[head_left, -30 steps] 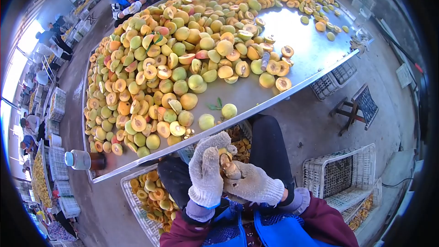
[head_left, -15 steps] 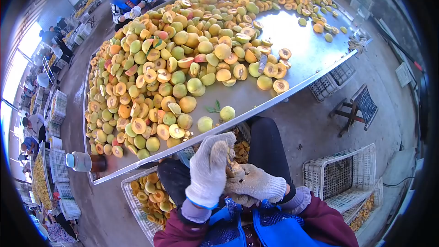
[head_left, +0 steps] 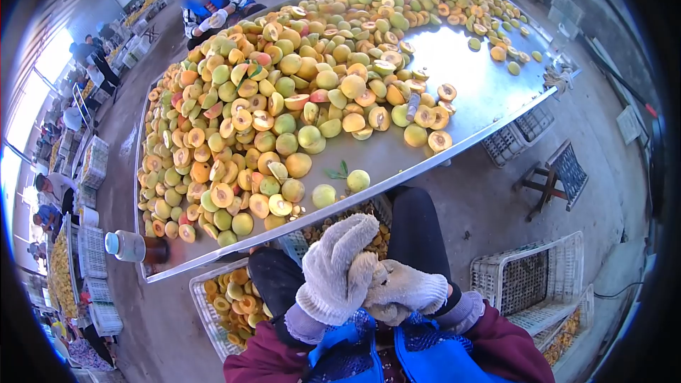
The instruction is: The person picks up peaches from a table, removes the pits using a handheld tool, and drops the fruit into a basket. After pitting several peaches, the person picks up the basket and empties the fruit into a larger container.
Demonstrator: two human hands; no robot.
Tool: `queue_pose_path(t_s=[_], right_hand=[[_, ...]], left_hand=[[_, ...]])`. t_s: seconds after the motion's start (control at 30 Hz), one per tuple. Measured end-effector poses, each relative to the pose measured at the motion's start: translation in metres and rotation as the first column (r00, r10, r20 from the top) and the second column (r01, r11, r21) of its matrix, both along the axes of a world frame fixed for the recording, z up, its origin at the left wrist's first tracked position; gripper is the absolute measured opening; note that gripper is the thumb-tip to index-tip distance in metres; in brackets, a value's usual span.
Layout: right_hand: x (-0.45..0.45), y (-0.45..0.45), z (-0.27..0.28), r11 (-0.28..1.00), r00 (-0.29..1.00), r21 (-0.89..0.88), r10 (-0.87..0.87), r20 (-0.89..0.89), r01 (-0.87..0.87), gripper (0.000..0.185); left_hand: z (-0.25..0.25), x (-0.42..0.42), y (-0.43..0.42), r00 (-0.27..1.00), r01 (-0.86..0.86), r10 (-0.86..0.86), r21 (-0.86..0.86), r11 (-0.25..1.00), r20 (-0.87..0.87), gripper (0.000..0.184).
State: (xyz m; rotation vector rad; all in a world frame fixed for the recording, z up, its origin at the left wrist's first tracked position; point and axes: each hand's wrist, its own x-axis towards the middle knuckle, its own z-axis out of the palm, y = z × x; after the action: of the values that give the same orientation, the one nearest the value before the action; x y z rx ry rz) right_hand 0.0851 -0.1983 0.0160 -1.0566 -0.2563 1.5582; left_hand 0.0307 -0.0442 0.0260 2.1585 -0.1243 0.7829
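My left hand (head_left: 336, 269), in a pale knitted glove, is closed and pressed against my right hand (head_left: 413, 289) above my lap. My right hand, also in a worn, stained glove, has its fingers curled inward. Whatever lies between the two hands is hidden by the gloves. Just beyond them, a crate with cut fruit pieces (head_left: 376, 240) stands between my knees. On the metal table (head_left: 397, 157) ahead is a large heap of yellow-green stone fruit (head_left: 284, 124), many of them halved with the pits showing.
A crate of fruit halves (head_left: 237, 301) sits by my left leg. A jar of dark liquid (head_left: 135, 248) stands at the table's left corner. To my right are a white crate (head_left: 528, 276) and a folding stool (head_left: 557, 177). Across the table sits a person (head_left: 213, 3).
My left hand has turned and lowered toward my right, its fingers folding over. The brownish piece seen between the hands is now covered. The view has shifted slightly.
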Motion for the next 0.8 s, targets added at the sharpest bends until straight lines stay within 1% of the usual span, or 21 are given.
queue_pose_path(t_s=[0.03, 0.07, 0.1, 0.13, 0.17, 0.2, 0.23, 0.27, 0.33, 0.37, 0.4, 0.47, 0.5, 0.53, 0.57, 0.6, 0.63, 0.67, 0.73, 0.77, 0.8], right_hand=[[0.0, 0.002, 0.002, 1.0, 1.0, 0.001, -0.001, 0.002, 0.001, 0.026], [-0.001, 0.006, 0.004, 0.999, 0.999, -0.044, -0.03, 0.012, 0.03, 0.024], [0.001, 0.009, 0.005, 0.995, 0.998, -0.087, -0.051, 0.03, 0.054, 0.022], [0.001, 0.01, 0.004, 0.995, 0.998, -0.083, -0.044, 0.034, 0.046, 0.022], [0.0, 0.01, 0.002, 0.995, 1.0, -0.098, -0.023, -0.006, 0.022, 0.021], [-0.001, 0.01, -0.001, 0.994, 0.999, -0.113, -0.004, -0.043, -0.001, 0.019], [0.0, 0.006, -0.007, 0.999, 0.998, -0.039, -0.007, -0.057, 0.005, 0.018], [-0.001, 0.003, -0.008, 0.999, 0.999, -0.038, 0.003, -0.053, -0.005, 0.018], [-0.006, 0.0, -0.013, 0.988, 0.958, 0.112, -0.076, -0.276, 0.11, 0.02], [-0.01, 0.001, -0.024, 0.986, 0.977, 0.131, -0.074, -0.201, 0.102, 0.024], [-0.014, 0.003, -0.028, 0.986, 0.975, 0.128, -0.08, -0.205, 0.108, 0.024], [-0.019, 0.006, -0.033, 0.959, 0.972, 0.228, -0.124, -0.201, 0.169, 0.028], [-0.018, 0.006, -0.029, 0.959, 0.971, 0.223, -0.129, -0.203, 0.174, 0.028], [-0.015, 0.005, -0.023, 0.979, 0.962, 0.172, -0.063, -0.266, 0.112, 0.028], [-0.014, 0.005, -0.019, 0.991, 0.943, 0.124, 0.0, -0.333, 0.044, 0.029], [-0.015, 0.004, -0.018, 0.992, 0.943, 0.12, 0.0, -0.331, 0.043, 0.029], [-0.015, 0.004, -0.018, 0.989, 0.939, 0.138, 0.005, -0.343, 0.045, 0.028], [-0.017, 0.005, -0.018, 0.986, 0.933, 0.156, 0.008, -0.36, 0.051, 0.027], [-0.017, 0.003, -0.017, 0.982, 0.927, 0.187, 0.034, -0.374, 0.04, 0.027], [-0.015, 0.001, -0.015, 0.976, 0.923, 0.218, 0.063, -0.379, 0.023, 0.027], [-0.014, 0.002, -0.014, 0.976, 0.924, 0.216, 0.056, -0.378, 0.029, 0.027]], left_hand=[[-0.004, 0.001, 0.002, 0.996, -0.003, 0.002, -0.018, 1.0, -0.085, 0.026], [-0.006, 0.0, 0.003, 0.985, -0.01, 0.004, -0.034, 0.999, -0.171, 0.027], [-0.002, 0.001, 0.0, 0.936, -0.081, -0.029, -0.296, 0.952, -0.35, 0.025], [-0.003, 0.003, 0.002, 0.938, -0.087, -0.02, -0.293, 0.952, -0.345, 0.025], [-0.004, 0.005, 0.004, 0.901, -0.085, -0.131, -0.462, 0.883, -0.415, 0.026], [-0.004, 0.006, 0.007, 0.854, -0.098, -0.251, -0.615, 0.782, -0.455, 0.03], [-0.001, 0.005, 0.008, 0.847, -0.055, -0.261, -0.565, 0.823, -0.464, 0.028], [0.003, 0.005, 0.01, 0.851, -0.062, -0.252, -0.564, 0.824, -0.461, 0.028], [0.009, 0.005, 0.014, 0.878, 0.123, -0.266, -0.349, 0.929, -0.398, 0.024], [0.003, 0.005, 0.018, 0.904, 0.162, -0.262, -0.296, 0.941, -0.338, 0.022], [0.002, 0.004, 0.019, 0.901, 0.166, -0.268, -0.299, 0.94, -0.341, 0.022], [0.001, 0.004, 0.02, 0.95, 0.206, -0.228, -0.118, 0.971, -0.212, 0.023], [0.006, 0.003, 0.018, 0.936, 0.174, -0.198, -0.107, 0.979, -0.292, 0.023], [0.011, 0.004, 0.017, 0.935, 0.178, -0.204, -0.113, 0.978, -0.291, 0.023], [0.014, 0.005, 0.016, 0.902, 0.151, -0.152, -0.034, 0.988, -0.404, 0.02], [0.015, 0.005, 0.016, 0.859, 0.13, -0.087, 0.05, 0.99, -0.505, 0.017], [0.012, 0.005, 0.019, 0.841, 0.151, -0.147, -0.034, 0.988, -0.521, 0.017], [0.014, 0.004, 0.018, 0.839, 0.152, -0.147, -0.034, 0.988, -0.523, 0.017], [0.02, 0.003, 0.017, 0.909, 0.171, -0.145, 0.031, 0.985, -0.391, 0.022], [0.016, 0.003, 0.018, 0.908, 0.174, -0.148, 0.03, 0.984, -0.392, 0.022], [0.009, 0.003, 0.021, 0.946, 0.218, -0.213, -0.007, 0.976, -0.243, 0.027]])
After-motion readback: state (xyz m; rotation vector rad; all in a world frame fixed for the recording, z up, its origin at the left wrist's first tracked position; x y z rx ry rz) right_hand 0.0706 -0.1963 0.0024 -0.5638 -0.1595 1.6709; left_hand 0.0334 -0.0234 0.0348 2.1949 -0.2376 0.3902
